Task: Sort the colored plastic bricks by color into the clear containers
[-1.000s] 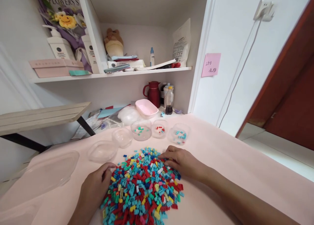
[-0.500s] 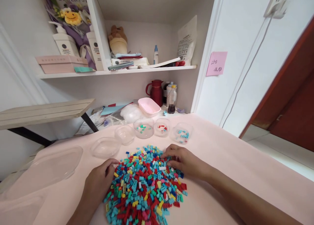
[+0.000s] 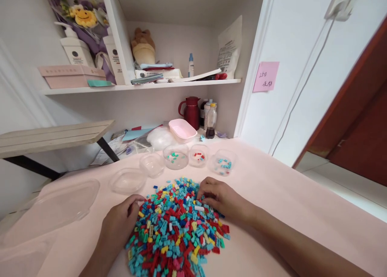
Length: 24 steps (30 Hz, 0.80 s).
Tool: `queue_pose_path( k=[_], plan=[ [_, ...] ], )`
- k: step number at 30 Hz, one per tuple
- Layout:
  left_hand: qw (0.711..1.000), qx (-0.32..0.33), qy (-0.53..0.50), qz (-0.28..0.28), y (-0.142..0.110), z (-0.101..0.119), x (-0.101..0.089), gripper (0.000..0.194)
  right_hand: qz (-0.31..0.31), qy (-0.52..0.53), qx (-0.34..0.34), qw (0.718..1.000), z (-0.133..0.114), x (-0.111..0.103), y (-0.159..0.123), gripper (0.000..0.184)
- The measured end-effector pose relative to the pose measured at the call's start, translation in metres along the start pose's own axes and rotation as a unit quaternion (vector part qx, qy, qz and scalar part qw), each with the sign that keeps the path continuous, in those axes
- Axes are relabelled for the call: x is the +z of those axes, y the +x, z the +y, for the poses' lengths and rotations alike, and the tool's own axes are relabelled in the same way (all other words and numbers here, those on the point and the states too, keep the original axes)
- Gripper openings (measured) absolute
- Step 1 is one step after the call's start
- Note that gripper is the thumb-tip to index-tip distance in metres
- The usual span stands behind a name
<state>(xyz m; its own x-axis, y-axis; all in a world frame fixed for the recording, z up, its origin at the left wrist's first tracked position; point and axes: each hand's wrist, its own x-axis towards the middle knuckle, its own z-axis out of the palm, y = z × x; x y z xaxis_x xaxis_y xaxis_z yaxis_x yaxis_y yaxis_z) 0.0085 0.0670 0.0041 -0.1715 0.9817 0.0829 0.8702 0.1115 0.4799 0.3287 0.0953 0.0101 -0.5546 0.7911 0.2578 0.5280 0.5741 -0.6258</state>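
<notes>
A large heap of small toy building bricks (image 3: pixel 177 228) in red, turquoise, yellow, green, blue, pink and white lies on the pink tabletop. My right hand (image 3: pixel 219 194) rests at the heap's upper right edge, fingers bent down and fingertips among the bricks. Whatever lies between those fingertips is hidden. At the heap's left edge my left hand (image 3: pixel 121 220) lies loosely curled, one fingertip touching the bricks; the inside of its grip is out of sight. Behind the heap, clear containers hold a few green bricks (image 3: pixel 173 157), red bricks (image 3: pixel 198 156) and turquoise bricks (image 3: pixel 225 164).
A small clear container (image 3: pixel 152 173), a clear dish (image 3: pixel 113 183) and a larger clear lid or tray (image 3: pixel 90 206) stand to the left. Further back are a pink basin (image 3: pixel 182 131), a red jug (image 3: pixel 191 113), a bottle (image 3: pixel 211 121) and a shelf (image 3: pixel 181 83). A wooden bench (image 3: pixel 54 139) juts in at left.
My right hand's thumb and fingers have drawn closer together over the bricks. My left hand stays at the heap's edge. The whole view has shifted slightly.
</notes>
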Motion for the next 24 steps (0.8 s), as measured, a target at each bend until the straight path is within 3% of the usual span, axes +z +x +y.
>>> queue_pose_path(
  k=[5,14,19,24],
  plan=[
    [1.000,0.000,0.002,-0.004,0.000,0.000,0.001,0.031,0.013,0.029,0.004,0.999,-0.001,-0.002,0.000,0.016],
    [1.000,0.005,0.004,0.001,0.000,-0.001,0.001,0.031,0.050,0.133,0.104,0.984,0.002,-0.007,0.001,0.023],
    [1.000,0.007,0.002,0.005,0.000,0.000,0.000,0.030,0.063,0.061,0.074,0.993,0.006,-0.015,0.000,0.020],
    [1.000,0.010,0.002,0.015,-0.001,0.001,0.000,0.031,0.013,0.014,0.037,0.999,0.003,-0.017,-0.002,0.020]
  ],
)
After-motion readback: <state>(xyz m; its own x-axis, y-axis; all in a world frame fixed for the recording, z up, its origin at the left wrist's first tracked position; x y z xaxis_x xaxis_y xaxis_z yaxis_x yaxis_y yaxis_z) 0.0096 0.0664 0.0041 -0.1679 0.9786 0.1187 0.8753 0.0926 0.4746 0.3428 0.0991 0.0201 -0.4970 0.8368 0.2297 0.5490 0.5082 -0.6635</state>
